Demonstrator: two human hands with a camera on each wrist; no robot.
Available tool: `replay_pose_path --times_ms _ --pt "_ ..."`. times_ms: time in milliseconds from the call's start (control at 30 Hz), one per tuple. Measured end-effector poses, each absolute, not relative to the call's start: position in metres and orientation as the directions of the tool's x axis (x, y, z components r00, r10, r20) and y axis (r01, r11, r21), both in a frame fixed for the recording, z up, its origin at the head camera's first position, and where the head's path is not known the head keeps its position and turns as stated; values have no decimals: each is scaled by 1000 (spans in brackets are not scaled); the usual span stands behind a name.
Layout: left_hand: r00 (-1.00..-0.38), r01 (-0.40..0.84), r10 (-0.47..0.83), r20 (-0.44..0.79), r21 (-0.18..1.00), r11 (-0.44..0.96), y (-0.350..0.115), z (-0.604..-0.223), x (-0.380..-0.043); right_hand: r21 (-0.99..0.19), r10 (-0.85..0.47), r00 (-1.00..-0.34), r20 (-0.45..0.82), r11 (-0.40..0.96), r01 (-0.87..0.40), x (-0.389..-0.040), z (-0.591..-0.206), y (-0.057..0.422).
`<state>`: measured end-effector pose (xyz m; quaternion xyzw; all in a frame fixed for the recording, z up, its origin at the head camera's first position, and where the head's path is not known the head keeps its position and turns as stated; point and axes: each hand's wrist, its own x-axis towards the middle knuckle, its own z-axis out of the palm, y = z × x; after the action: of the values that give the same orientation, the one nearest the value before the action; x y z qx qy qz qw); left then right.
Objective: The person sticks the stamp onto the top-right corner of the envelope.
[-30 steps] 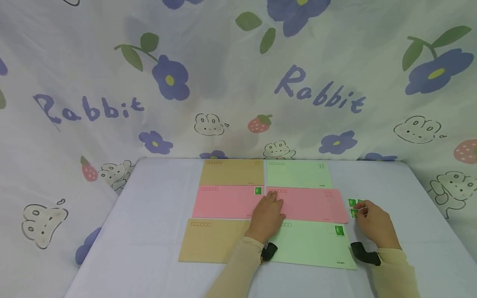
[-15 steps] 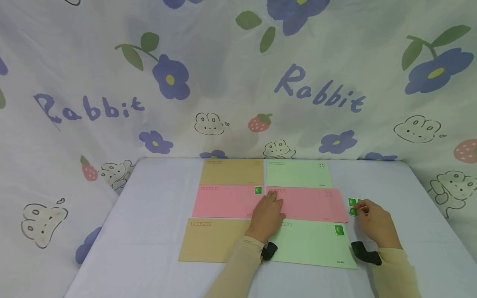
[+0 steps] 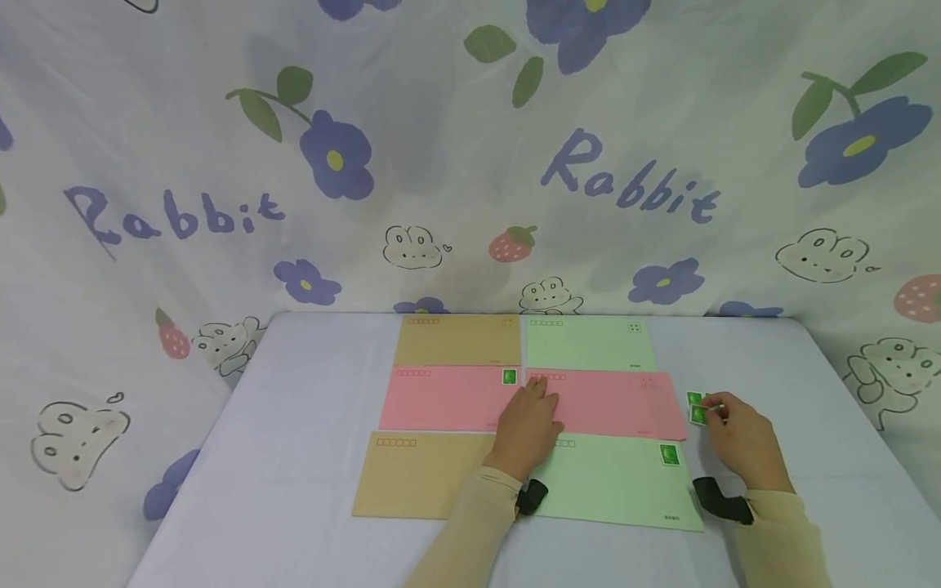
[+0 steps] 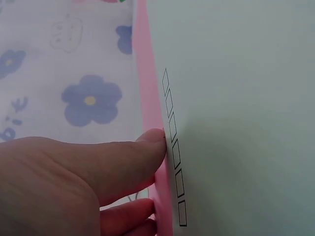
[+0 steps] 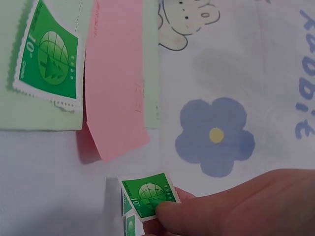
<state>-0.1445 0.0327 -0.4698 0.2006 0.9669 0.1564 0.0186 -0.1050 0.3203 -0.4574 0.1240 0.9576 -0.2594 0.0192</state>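
My right hand pinches a green postage stamp between thumb and fingers, right of the envelopes. Other stamps lie partly hidden under and beside it. My left hand rests on the left end of the right pink envelope, fingers extended. In the left wrist view its thumb lies against an envelope edge. The near green envelope bears a stamp in its upper right corner. A stamp also sits on the left pink envelope.
A tan envelope lies near the front left, partly under my left forearm. Another tan envelope and a green one line the back edge of the white table. A printed curtain hangs behind.
The pinched stamp has lifted slightly and shifted, now overlapping the stamp behind it. My left hand and the envelopes have stayed in place.
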Motion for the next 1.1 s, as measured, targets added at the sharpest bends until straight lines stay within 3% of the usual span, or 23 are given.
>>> replay_pose_path --times_ms 1100 --pt "-907 413 418 46 278 867 36 -471 -142 -548 199 -967 161 833 80 -113 -453 307"
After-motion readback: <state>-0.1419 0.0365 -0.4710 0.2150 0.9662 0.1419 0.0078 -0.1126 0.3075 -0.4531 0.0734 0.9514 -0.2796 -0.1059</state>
